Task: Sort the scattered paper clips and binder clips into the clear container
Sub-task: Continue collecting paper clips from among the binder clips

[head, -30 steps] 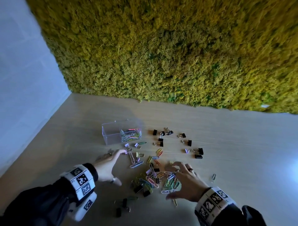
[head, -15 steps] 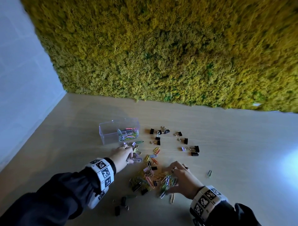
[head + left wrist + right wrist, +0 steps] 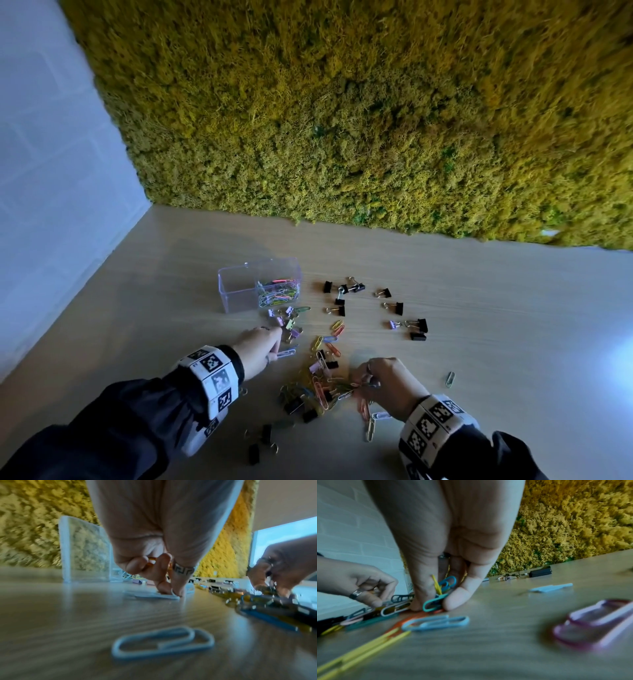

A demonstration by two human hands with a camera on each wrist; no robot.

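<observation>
A: Right hand (image 3: pixel 383 383) pinches a bunch of paper clips (image 3: pixel 440 588) from the pile; left hand's (image 3: pixel 260 346) grip is closing on a pale clip (image 3: pixel 154 595) flat on the counter (image 3: pixel 479 308).

B: Slide that clip up under a fingernail, then carry both to the clear container (image 3: pixel 239 291) just beyond.

The left hand (image 3: pixel 260 346) reaches forward, palm down, its curled fingers (image 3: pixel 164 588) pressed to the surface with a ring on the thumb. The right hand (image 3: pixel 387 385) hangs fingertips-down, thumb and fingers (image 3: pixel 458 599) pinched together.
</observation>
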